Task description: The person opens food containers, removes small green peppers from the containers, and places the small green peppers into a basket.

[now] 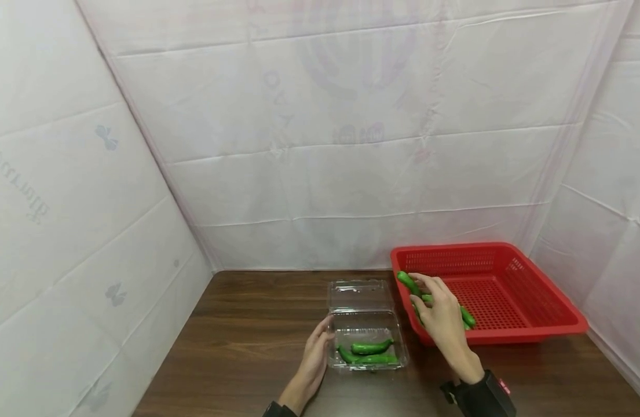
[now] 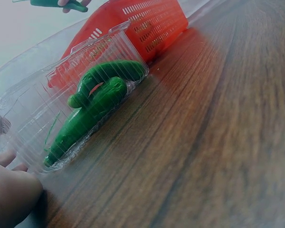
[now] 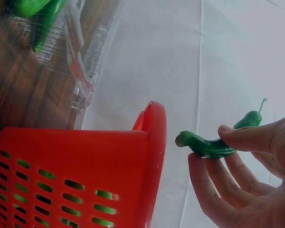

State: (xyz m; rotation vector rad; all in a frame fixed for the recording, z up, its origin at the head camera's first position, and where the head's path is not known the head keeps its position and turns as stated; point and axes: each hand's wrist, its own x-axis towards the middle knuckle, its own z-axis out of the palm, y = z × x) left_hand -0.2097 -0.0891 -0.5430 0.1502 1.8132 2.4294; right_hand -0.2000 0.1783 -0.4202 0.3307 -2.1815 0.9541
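My right hand (image 1: 441, 315) pinches a green chili pepper (image 3: 206, 145) between thumb and fingers, just above the left side of the red plastic basket (image 1: 528, 333). In the right wrist view the pepper is curved, with a thin stem, and apart from the basket's rim. At its left edge, my left hand (image 1: 311, 354) holds the clear plastic container (image 1: 362, 324), which rests on the table with its lid (image 1: 357, 295) folded back. Two green chili peppers, one (image 1: 372, 347) above the other (image 1: 374, 359), lie in the container's near part.
More green peppers (image 1: 468, 317) lie in the basket's left part, partly hidden behind my right hand. The basket stands right of the container on the dark wooden table (image 1: 236, 347). White sheeting (image 1: 309, 174) hangs behind and on both sides.
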